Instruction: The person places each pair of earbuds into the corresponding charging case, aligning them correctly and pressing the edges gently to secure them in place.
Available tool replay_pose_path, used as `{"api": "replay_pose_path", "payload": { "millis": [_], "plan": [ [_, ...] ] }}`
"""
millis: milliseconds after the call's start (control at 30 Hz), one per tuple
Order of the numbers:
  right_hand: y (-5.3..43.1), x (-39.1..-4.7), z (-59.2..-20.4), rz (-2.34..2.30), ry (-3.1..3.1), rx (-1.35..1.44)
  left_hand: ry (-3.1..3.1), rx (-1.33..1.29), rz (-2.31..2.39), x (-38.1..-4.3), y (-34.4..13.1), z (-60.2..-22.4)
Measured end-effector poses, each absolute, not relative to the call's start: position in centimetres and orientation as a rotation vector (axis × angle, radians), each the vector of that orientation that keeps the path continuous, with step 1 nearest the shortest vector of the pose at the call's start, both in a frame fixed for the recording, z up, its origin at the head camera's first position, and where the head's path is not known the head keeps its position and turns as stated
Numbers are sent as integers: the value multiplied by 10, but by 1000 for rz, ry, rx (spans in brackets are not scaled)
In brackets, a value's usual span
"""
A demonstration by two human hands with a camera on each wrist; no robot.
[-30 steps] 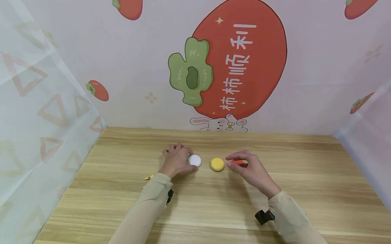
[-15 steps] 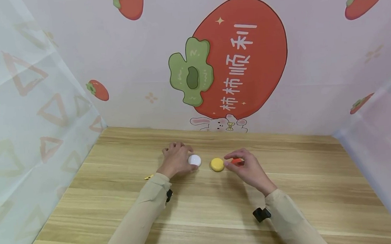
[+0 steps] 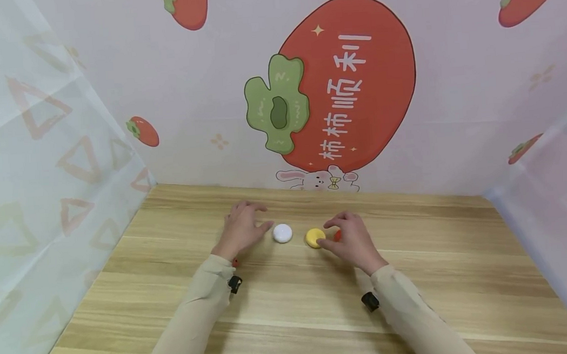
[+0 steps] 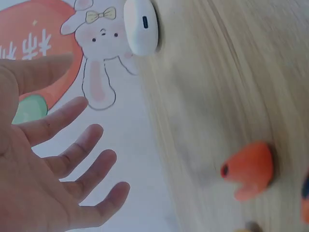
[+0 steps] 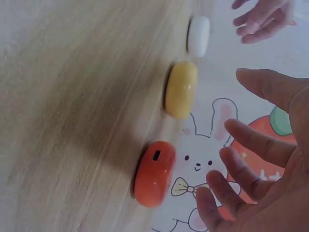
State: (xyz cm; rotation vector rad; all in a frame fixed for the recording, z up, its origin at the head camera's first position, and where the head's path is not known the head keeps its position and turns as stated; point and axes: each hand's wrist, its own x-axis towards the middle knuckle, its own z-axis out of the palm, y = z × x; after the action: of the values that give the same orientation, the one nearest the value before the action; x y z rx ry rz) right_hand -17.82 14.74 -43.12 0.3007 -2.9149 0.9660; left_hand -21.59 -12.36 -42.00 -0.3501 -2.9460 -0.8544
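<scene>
A white earbud case [image 3: 282,233], a yellow earbud case [image 3: 315,238] and an orange earbud case [image 5: 155,174] stand in a row on the table. My left hand [image 3: 242,231] is just left of the white case, apart from it, fingers spread and holding nothing. Over the yellow and orange cases hovers my right hand [image 3: 352,240], empty, with relaxed fingers; in the head view it covers most of the orange case. A charging port shows on the white and orange cases in the wrist views. Below my left hand lies an orange earbud [image 4: 251,170].
Another orange and dark piece [image 4: 305,198] is cut off at the left wrist view's right edge. A bit of something yellow shows at that view's bottom. The wood-grain table [image 3: 292,317] ends at a printed wall sheet [image 3: 204,160] behind; more sheets hang at both sides.
My left hand has let go of the white case and moved left. My right hand has shifted left from the orange case towards the yellow one. The cases have stayed put.
</scene>
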Motion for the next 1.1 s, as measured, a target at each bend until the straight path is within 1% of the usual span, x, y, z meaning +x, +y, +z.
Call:
{"api": "replay_pose_path", "payload": {
  "millis": [233, 533, 1100],
  "plan": [
    [138, -186, -436, 801, -2997, 245, -2871, -316, -983, -212, -138, -418],
    [128, -194, -438, 641, -3070, 208, -2798, -323, -975, -208, -148, -414],
    [124, -204, -450, 666, -3111, 156, -2679, -365, -1045, -199, -149, -403]
  ]
}}
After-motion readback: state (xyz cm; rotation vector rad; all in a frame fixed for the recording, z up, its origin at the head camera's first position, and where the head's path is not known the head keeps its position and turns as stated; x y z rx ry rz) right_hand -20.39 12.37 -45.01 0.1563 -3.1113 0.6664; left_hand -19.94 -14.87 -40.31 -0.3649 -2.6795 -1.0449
